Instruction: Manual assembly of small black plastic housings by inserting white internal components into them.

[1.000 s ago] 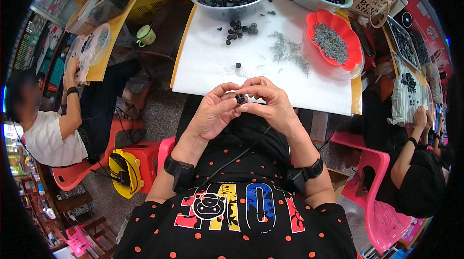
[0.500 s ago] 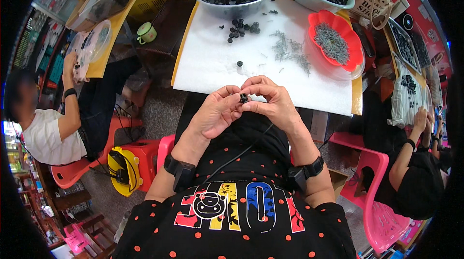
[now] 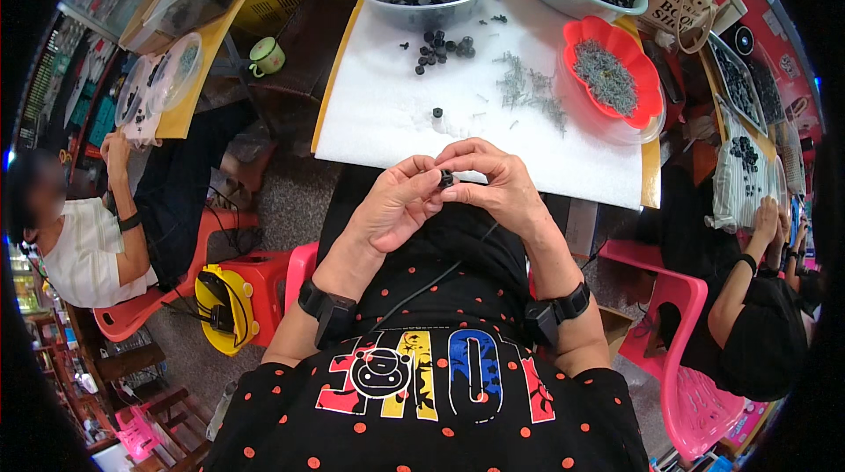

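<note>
A small black round plastic part (image 3: 446, 178) is pinched between my two hands, just off the table's front edge. My left hand (image 3: 398, 204) grips it from the left with thumb and forefinger. From the right, the thumb and fingertips of my right hand (image 3: 495, 183) close on it too. Fingers cover most of the part. Beyond my hands, one similar black part (image 3: 437, 112) stands on the white foam sheet (image 3: 370, 120). A loose cluster of black parts (image 3: 440, 51) lies farther back. Thin grey metal pieces, like screws or pins (image 3: 528, 89), are scattered to the right.
A clear bowl (image 3: 424, 7) and a pale bowl (image 3: 572, 5), both full of black parts, stand at the back. A red scalloped bowl (image 3: 573, 30) holds grey metal pieces. Other people sit at side tables left and right. A pink chair (image 3: 682, 331) stands at right.
My hands stay almost in place around the black part, with only a slight shift. The person at left has lowered a hand from the side table and leaned a little.
</note>
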`<control>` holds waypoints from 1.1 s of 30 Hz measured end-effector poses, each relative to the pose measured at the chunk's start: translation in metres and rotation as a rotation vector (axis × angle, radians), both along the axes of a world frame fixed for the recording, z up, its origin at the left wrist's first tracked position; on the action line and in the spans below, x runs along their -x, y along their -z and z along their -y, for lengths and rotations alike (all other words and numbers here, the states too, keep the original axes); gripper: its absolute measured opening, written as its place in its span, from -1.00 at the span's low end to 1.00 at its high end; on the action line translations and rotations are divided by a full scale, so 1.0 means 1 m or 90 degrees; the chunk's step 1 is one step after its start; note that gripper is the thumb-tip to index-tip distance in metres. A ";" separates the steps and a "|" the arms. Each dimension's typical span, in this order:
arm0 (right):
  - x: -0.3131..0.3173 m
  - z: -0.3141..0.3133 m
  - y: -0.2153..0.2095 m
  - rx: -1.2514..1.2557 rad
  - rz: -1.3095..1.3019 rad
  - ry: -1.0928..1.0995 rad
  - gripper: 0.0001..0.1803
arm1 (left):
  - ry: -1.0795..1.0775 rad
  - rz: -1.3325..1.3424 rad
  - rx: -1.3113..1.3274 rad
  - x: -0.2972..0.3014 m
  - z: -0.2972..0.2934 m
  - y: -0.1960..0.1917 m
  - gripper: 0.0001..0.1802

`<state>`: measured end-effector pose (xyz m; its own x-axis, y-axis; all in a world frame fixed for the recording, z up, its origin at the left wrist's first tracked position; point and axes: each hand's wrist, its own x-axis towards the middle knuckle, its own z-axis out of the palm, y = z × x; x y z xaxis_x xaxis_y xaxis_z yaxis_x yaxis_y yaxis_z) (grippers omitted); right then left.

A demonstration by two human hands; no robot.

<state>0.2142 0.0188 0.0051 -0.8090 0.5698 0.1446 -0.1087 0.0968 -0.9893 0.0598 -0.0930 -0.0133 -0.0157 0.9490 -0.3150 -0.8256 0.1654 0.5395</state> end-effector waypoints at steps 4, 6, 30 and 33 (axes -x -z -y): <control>-0.001 -0.002 0.001 -0.076 0.002 0.011 -0.69 | 0.003 -0.011 -0.007 0.000 0.000 0.000 -0.81; -0.001 -0.003 0.002 -0.085 0.000 0.009 -0.69 | 0.002 -0.015 -0.009 -0.001 0.000 -0.002 -0.82; -0.005 -0.010 0.003 0.036 -0.005 0.083 -0.82 | -0.002 -0.059 0.062 0.007 -0.003 -0.018 -0.65; -0.015 -0.016 0.000 0.094 -0.109 0.234 -0.85 | -0.020 -0.063 0.058 0.017 -0.003 -0.013 -0.66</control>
